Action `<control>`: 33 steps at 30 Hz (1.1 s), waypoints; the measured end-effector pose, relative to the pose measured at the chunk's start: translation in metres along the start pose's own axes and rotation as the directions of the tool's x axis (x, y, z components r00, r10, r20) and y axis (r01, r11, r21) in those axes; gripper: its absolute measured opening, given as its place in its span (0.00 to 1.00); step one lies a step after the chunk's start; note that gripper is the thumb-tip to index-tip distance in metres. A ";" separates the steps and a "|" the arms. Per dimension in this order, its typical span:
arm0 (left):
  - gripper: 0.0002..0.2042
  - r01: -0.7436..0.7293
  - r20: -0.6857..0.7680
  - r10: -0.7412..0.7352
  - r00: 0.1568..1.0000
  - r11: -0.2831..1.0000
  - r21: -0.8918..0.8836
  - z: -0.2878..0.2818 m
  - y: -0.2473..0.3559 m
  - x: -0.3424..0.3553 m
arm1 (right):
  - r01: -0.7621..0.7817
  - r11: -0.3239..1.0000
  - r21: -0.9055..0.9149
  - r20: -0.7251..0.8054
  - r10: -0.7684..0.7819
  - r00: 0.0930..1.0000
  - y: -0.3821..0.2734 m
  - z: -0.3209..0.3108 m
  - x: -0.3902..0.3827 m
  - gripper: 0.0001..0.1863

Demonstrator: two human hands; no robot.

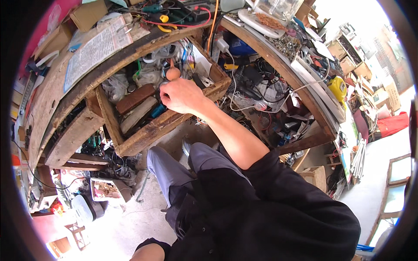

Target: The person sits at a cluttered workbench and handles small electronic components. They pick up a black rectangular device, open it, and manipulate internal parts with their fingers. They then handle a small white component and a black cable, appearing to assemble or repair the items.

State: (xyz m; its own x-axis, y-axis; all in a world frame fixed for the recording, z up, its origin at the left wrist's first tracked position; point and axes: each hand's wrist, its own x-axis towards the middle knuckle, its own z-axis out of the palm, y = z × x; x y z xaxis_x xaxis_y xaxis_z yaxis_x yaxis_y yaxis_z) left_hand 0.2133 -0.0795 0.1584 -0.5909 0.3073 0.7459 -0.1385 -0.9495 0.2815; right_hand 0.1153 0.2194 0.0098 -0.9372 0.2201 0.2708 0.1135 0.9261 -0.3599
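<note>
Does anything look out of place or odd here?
Mainly clutter. Beside the open wooden drawer, a white adapter has its cord drooping loosely across tangled wires, looking easy to snag. The drawer is jumbled too, its wood rough and worn near the right hand.

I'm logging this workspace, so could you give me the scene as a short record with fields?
Right hand: over the drawer, at the orange bulb; grip unclear
Left hand: out of view
Drawer: wooden, open; holds brown block, pale block, clear bags
Bench: bears printed sheet
</note>
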 end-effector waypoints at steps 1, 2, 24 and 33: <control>0.09 -0.004 0.005 0.004 1.000 1.000 0.005 0.001 0.000 0.001 | 0.004 1.000 -0.003 0.011 -0.004 1.000 -0.001 0.000 0.001 0.09; 0.09 -0.010 0.006 0.010 1.000 1.000 0.006 0.002 0.002 0.000 | 0.007 1.000 -0.006 0.023 -0.007 1.000 -0.003 0.000 0.002 0.09; 0.10 -0.075 0.148 0.079 0.986 0.997 -0.032 -0.006 -0.001 0.000 | -0.078 0.997 -0.003 0.085 0.078 0.993 -0.007 -0.007 0.002 0.11; 0.11 -0.091 0.178 0.098 0.979 0.995 -0.045 -0.007 -0.004 0.001 | -0.063 0.998 0.000 0.062 0.062 0.996 -0.007 -0.007 0.000 0.12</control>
State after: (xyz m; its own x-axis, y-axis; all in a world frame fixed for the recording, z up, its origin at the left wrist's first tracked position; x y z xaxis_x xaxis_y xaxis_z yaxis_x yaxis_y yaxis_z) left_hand 0.2077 -0.0757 0.1540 -0.4504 0.2193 0.8655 -0.1199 -0.9754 0.1848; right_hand 0.1167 0.2155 0.0186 -0.9470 0.2579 0.1917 0.1719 0.9105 -0.3760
